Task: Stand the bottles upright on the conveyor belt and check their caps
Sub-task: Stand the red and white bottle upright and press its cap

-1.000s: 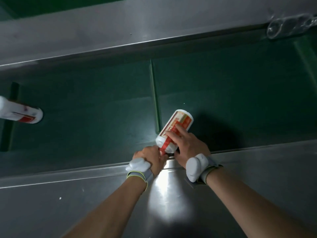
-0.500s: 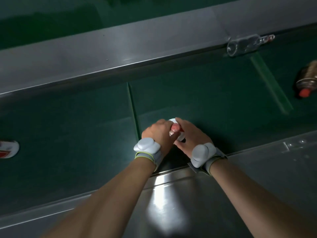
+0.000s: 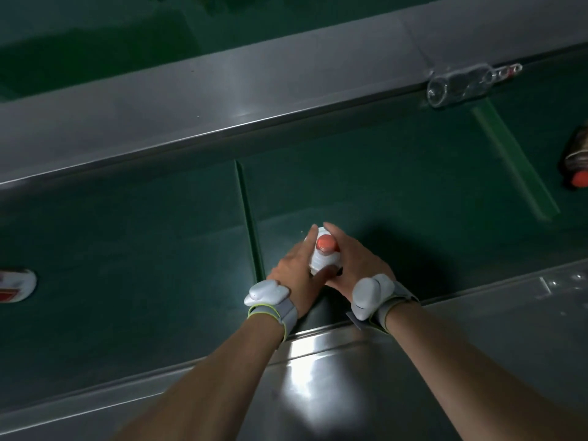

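Head view showed one white bottle (image 3: 323, 261) standing upright on the green conveyor belt (image 3: 127, 249), near its front edge and just right of a raised cleat (image 3: 249, 224), its red cap (image 3: 326, 242) facing the camera. The left hand (image 3: 294, 272) and the right hand (image 3: 356, 265) cupped the bottle from either side, both grasping its body below the cap, which stood uncovered.

By my judgement this bottle was righted, and its cap check was either underway or yet to come. More was left. At the far left edge a white bottle end (image 3: 17, 283) lay on its side. Against the far steel rail (image 3: 222, 100) a clear bottle (image 3: 461, 85) lay flat, and at the right edge a dark bottle with a red cap (image 3: 577, 167) also lay tipped over.

As to contents, the clear bottle looked empty, though glare made that uncertain; the white one was opaque, so its fill could not be told.
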